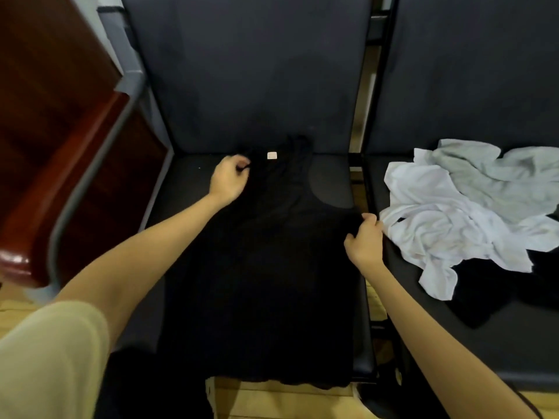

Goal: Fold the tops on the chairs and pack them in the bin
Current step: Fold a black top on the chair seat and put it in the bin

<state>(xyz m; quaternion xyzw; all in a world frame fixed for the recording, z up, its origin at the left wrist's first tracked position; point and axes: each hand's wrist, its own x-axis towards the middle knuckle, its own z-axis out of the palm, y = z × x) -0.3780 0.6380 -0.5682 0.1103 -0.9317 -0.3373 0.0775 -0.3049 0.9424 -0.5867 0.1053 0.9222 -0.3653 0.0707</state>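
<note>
Sleeve (51, 352): pale, short, at the lower left corner, on the person's left arm; both forearms are bare.
Floor (272, 400): light wood boards, visible under the front edge of the seat.
Black top (260, 267): sleeveless, lies spread flat on the seat of the middle chair (187, 176); hem hangs just over the front edge, neckline points toward the backrest. Small white label (272, 155) shows inside the neck.
Right hand (364, 240): at the right side edge of the black top, just below the armhole; fingers curled, pinching the fabric.
Left hand (228, 178): at the left shoulder strap beside the neckline; fingers curled round the strap.
Hands relative: well apart, one on each side of the garment, left farther from the camera than right.
White top (447, 225): crumpled in a heap on the seat of the right chair (514, 358), just beside the right hand; whether they touch, cannot tell.
Grey top (484, 173): crumpled, behind and partly under the white one.
Dark garment (490, 300): black, partly under the white heap, toward the front of the same seat.
Wooden furniture (60, 116): reddish brown, left of the middle chair.
</note>
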